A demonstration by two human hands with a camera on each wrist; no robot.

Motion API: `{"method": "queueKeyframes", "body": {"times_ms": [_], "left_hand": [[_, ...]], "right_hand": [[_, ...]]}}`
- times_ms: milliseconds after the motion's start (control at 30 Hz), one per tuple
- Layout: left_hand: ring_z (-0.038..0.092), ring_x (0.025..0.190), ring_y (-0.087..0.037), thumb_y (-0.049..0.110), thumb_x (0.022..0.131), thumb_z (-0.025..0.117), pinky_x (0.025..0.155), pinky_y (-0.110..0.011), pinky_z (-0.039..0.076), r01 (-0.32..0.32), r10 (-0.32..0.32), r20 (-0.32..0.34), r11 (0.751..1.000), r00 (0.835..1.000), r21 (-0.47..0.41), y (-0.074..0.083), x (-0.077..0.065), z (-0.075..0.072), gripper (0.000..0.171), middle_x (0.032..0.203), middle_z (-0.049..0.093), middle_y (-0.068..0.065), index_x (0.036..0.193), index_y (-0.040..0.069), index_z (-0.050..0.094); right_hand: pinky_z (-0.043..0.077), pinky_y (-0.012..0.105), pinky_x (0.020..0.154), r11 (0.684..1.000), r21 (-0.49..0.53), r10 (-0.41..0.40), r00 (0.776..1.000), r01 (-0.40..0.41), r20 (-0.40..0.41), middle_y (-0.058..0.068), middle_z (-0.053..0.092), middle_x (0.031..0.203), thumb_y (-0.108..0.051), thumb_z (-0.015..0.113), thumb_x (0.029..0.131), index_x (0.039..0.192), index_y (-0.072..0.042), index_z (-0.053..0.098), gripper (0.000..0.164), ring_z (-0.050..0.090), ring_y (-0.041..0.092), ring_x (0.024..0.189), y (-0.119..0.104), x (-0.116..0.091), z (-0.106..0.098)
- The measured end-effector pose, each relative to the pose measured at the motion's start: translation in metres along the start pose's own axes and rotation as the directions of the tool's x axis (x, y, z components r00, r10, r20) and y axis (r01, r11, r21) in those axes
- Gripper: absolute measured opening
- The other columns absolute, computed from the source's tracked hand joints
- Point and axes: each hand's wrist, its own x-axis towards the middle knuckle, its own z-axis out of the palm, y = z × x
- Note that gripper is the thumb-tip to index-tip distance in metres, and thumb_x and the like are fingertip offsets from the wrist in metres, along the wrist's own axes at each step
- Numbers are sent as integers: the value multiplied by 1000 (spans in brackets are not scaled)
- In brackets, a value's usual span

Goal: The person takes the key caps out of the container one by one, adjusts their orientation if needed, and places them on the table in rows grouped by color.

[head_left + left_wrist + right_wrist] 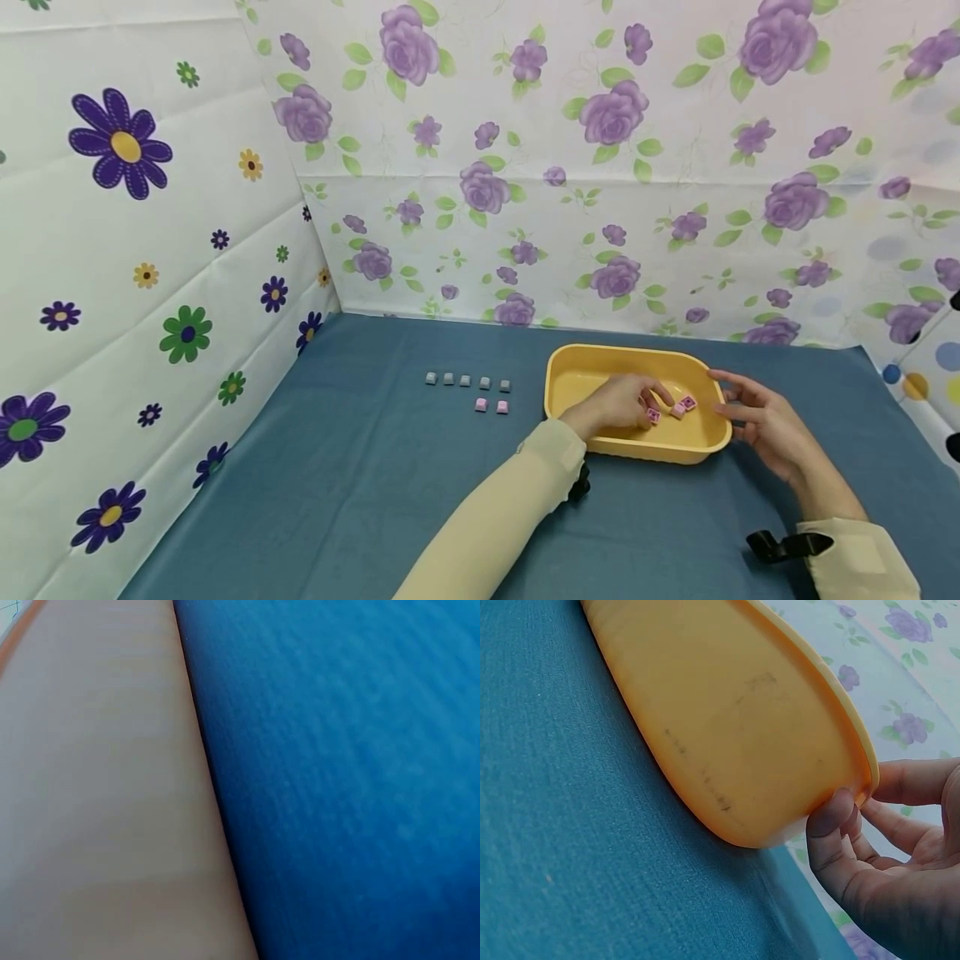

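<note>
My left hand (621,402) reaches inside a yellow plastic tray (576,377), fingers bent downward over its floor. A pink keycap (654,416) lies right at these fingertips; I cannot tell whether they pinch it. Two more pink keycaps, one a pale pink keycap (678,411) and one a darker pink keycap (688,402), lie just to the right. My right hand (761,423) grips the tray's right end. Up close in the right wrist view, the thumb (829,817) presses the outer wall while the other fingers reach the rim. The left wrist view shows only a pale blurred surface beside blue cloth.
Left of the tray, several pale grey keycaps (465,381) form a row on the blue cloth (360,467). Two pink keycaps (491,406) sit in front of its right end. Flowered sheets (480,225) hang behind and at the left.
</note>
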Motion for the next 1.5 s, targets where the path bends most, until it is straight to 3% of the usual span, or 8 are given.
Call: {"method": "queueKeyframes", "body": {"times_ms": [133,267,733,1000,1500], "left_hand": [[60,80,-4,1,94,76,69,-17,49,-10,11,-22,1000,1000,22,1,-1,0,28,95,70,4,117,16,76],[59,84,-2,9,98,73,73,-18,49,-19,18,-84,1000,996,-11,2,-2,-1,22,96,69,6,119,15,75],[61,95,-1,14,104,66,82,-15,51,-95,74,-238,993,968,-76,1,0,-2,17,108,73,10,114,16,80],[62,84,-2,7,94,78,73,-17,52,-108,62,-254,980,965,-169,3,0,-3,17,97,71,10,111,9,79],[64,84,0,7,95,77,76,-16,54,-106,37,-293,969,955,-223,4,-1,-2,15,98,72,10,109,14,78]], "right_hand": [[60,31,73,1000,5,-8,1000,8,5,0,50,107,-5,60,106,159,-12,42,57,61,13,87,0,0,0],[60,31,73,1000,11,-21,1000,21,12,0,51,108,-4,59,106,159,-12,43,56,61,13,87,1,1,0],[60,30,73,1000,18,-25,1000,25,11,-2,51,104,-3,57,106,158,-11,44,54,59,14,87,2,-1,2],[59,29,71,1000,17,-25,1000,25,3,-3,52,106,0,55,107,158,-12,44,53,59,13,83,2,-1,1],[59,28,70,1000,15,-17,1000,17,-1,-3,50,105,-2,58,105,157,-13,46,54,58,13,83,1,0,1]]}}
